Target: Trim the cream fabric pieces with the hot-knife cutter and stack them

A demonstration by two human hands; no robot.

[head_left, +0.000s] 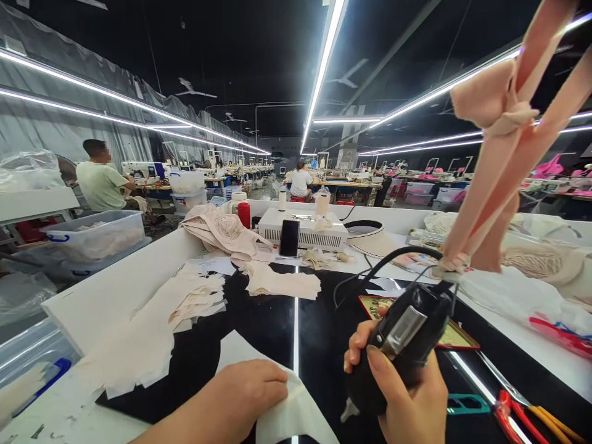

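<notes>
My right hand (pixel 407 385) is wrapped around a black corded hand tool (pixel 416 324) with a silver plate on its side, its thumb beside the plate. The tool's pale tip points down at the black work surface (pixel 259 316). Knotted pink fabric straps (pixel 490 166) run up from its top end. On a cream fabric piece (pixel 277 410) rests my left hand (pixel 252 391), fingers bent and close together at a folded part. What lies under those fingers is hidden. More cut cream pieces (pixel 143 327) are stacked at the left, with another cream piece (pixel 282 282) farther back.
Scissors (pixel 504 407) and a teal tool (pixel 467 404) lie at right, near a red-rimmed tray (pixel 457 338). A white box (pixel 303 228) stands behind a phone (pixel 289 238). Beige garments (pixel 222 231) are heaped back left. Two people sit at other workstations.
</notes>
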